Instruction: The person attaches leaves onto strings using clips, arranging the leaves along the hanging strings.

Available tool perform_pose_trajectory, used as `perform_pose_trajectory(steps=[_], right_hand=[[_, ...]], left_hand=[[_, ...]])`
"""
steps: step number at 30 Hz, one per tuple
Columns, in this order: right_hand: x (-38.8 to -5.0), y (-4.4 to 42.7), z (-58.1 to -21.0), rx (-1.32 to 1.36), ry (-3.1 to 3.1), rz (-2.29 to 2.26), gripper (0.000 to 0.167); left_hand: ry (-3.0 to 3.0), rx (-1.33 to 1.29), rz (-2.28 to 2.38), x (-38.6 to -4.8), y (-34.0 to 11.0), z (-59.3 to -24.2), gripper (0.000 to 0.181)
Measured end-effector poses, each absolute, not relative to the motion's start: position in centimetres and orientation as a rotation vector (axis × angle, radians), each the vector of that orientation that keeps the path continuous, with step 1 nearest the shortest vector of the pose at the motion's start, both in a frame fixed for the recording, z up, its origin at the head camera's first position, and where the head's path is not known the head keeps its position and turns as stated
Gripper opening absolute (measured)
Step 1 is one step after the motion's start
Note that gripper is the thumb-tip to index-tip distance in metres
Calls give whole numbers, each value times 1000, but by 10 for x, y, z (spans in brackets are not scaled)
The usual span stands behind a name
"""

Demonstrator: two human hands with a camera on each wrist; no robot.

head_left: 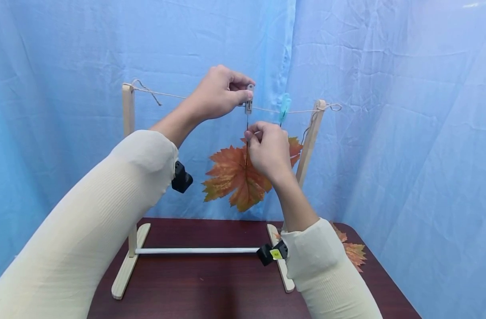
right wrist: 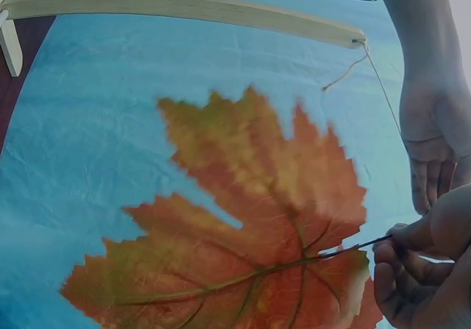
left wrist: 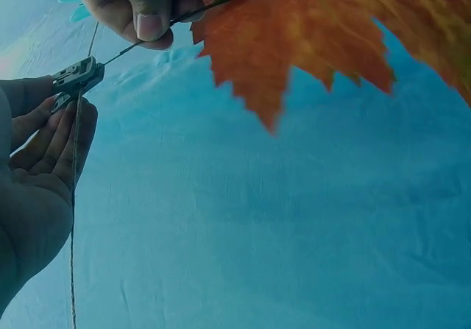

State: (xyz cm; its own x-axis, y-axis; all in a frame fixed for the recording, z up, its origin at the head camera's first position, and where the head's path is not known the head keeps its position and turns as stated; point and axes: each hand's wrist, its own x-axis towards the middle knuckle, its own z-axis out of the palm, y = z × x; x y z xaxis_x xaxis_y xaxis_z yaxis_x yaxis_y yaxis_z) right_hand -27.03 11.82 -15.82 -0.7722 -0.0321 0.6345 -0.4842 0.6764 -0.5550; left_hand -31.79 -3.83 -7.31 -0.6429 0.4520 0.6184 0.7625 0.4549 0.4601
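My left hand (head_left: 223, 93) pinches a grey clothespin (head_left: 249, 99) at the string (head_left: 167, 94), which runs between two wooden posts. Just below, my right hand (head_left: 270, 148) pinches the thin dark stem of an orange and green artificial maple leaf (head_left: 237, 177). The stem's upper end meets the clothespin's lower tip; in the left wrist view the clothespin (left wrist: 77, 79) sits on the string with the stem at its mouth. Whether the jaws press on the stem, I cannot tell. In the right wrist view the leaf (right wrist: 272, 233) hangs from the fingers.
A turquoise clothespin (head_left: 284, 106) on the string to the right holds a second leaf (head_left: 295, 146), partly hidden by my right hand. The wooden frame's right post (head_left: 308, 146) and white crossbar (head_left: 199, 250) stand on the dark red table (head_left: 195, 283). Another leaf (head_left: 354, 252) lies at the right.
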Motion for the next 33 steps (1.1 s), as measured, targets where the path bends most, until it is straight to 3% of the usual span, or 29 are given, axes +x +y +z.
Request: perform_pose_trajectory(steps=[33], right_hand=[[-275, 115, -157, 386, -2180, 1093, 22]], left_hand=[[-2378, -1008, -998, -320, -38, -76, 34]])
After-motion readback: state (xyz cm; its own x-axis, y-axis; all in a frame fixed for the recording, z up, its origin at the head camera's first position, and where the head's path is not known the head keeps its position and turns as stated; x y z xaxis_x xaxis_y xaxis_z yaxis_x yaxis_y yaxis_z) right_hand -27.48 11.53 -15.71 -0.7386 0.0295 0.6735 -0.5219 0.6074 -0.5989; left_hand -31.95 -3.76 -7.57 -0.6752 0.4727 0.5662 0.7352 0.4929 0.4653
